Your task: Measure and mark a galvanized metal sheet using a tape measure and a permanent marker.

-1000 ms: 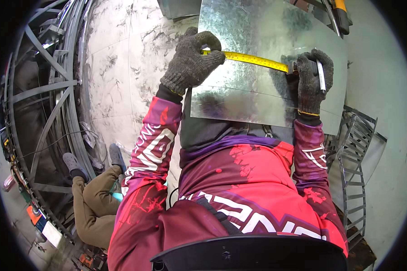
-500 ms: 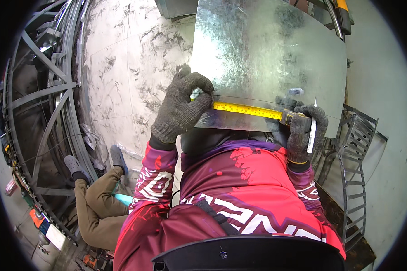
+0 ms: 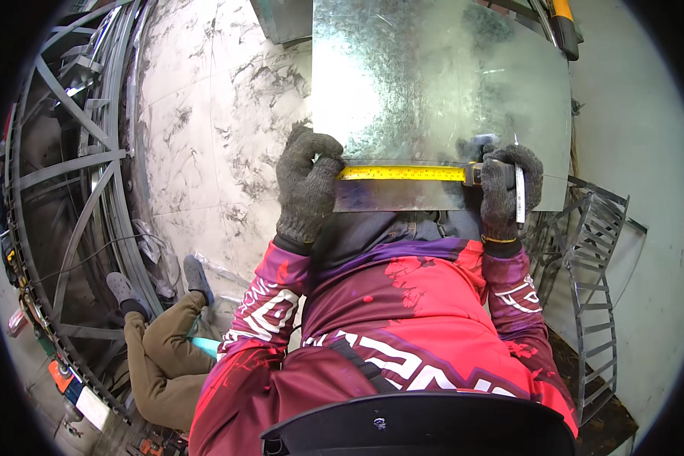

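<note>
Floor (image 3: 197,99): pale tile, dark smudges all over. Grey metal framework (image 3: 72,166) along left. Slatted metal frame (image 3: 596,306) right, beside plain grey-green wall (image 3: 653,137).

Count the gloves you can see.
2: one glove on the left hand, at the left end of the tape; another on the right hand, with its case and a white pen.

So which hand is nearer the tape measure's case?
Right. The right hand holds the case; the left hand pinches the far end of the yellow blade, at the left edge of the metal sheet.
</note>
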{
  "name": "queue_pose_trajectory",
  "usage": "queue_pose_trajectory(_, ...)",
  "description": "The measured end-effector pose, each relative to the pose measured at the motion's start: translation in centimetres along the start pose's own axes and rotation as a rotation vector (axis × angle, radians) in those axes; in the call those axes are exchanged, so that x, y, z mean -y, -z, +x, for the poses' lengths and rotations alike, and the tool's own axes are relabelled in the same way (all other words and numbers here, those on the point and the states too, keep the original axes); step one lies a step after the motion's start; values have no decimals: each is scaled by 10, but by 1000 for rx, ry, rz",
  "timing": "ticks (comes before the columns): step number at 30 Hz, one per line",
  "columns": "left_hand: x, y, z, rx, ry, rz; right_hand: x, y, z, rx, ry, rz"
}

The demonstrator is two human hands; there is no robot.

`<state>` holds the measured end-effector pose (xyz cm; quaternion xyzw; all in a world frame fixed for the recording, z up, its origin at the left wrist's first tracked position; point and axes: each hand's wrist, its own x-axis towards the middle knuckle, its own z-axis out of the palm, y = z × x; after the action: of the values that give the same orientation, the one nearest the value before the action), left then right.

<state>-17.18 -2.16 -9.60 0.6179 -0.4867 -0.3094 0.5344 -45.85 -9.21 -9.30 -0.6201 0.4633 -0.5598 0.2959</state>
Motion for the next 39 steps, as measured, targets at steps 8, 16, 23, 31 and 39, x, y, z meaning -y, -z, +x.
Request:
queue_pose_trajectory(8, -8, 15, 13, 152, 153, -75, 31, 9, 9, 160, 114, -317)
queue_pose_trajectory(16, -8, 8, 2, 87, -34, 210, 31, 45, -39, 279, 113, -410)
queue_pose_trajectory(23, -5, 3, 5, 34, -157, 253, 8, 53, -52, 366, 32, -170)
queue_pose_trajectory(31, 9, 22, -19, -117, 63, 96, 14, 25, -19, 398, 279, -346)
queue_pose_trajectory(39, 7, 11, -14, -246, 47, 77, -12, 9, 26, 453, 335, -140)
